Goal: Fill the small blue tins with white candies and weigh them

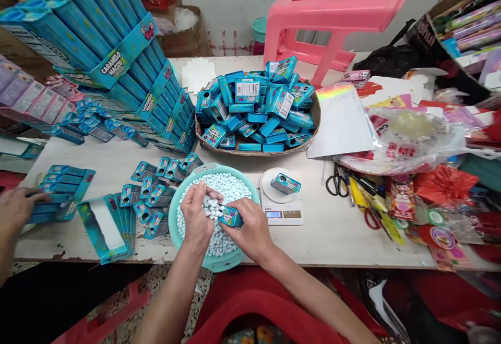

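Centrally, a worker's two bare hands meet over a round, mint-green plastic basin (225, 264), which stands at the near edge of the pale table (324, 242), directly before the body, its rim reaching slightly past that edge. The left hand (198, 213) is cupped, its fingers curled around a clutch of small white pellets (212, 208) at one end of a small blue printed box (232, 217); the right hand (252, 229) grasps that box between thumb and fingers, tilted well away from upright, so that this end meets the pellets. Both are held above the bed of loose pellets (230, 181) in the basin, presumably so that any spilled piece drops back among the rest. To the basin's left, a cluster of blue boxes with round end holes (161, 196) stands near the rim, probably for easy reach. To its right, a white electronic scale with a round pan (272, 198) bears a single tilted blue box (286, 183), its holed end toward the basin; the lit display cannot be read with certainty. Toward the far edge, an oval brown cardboard tray (318, 117) contains a heap of similar boxes (256, 111), its raised wall apparently serving to stop them sliding. Near the table's left edge, a co-worker's hand (18, 211) lies at a row of blue cartons (68, 192); whether its fingers grip them cannot be told.
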`<state>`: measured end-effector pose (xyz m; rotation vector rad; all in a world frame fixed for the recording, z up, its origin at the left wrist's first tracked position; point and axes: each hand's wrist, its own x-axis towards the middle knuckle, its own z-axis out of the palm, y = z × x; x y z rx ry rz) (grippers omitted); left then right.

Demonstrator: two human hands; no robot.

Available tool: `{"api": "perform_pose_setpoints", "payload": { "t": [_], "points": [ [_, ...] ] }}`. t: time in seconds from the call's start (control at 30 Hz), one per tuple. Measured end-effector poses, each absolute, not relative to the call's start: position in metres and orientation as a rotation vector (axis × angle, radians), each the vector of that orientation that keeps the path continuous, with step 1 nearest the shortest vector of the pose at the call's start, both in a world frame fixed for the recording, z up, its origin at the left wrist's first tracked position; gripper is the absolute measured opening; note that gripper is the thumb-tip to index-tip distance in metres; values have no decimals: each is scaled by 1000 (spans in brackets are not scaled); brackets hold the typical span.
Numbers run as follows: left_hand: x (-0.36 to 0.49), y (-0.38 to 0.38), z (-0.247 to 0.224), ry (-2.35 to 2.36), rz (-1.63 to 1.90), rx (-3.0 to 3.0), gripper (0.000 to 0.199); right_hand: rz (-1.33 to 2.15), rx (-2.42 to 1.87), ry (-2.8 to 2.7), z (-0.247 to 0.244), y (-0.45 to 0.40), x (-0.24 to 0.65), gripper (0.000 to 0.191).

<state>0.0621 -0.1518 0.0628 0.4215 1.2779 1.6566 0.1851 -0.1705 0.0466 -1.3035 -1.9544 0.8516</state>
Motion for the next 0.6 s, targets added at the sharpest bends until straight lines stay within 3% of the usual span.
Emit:
{"api": "perform_pose_setpoints", "payload": {
  "t": [0.6],
  "points": [
    [72,-143,60,1344,1629,475,22,892,-1366,-1978,37,-164,190,32]
  ]
}}
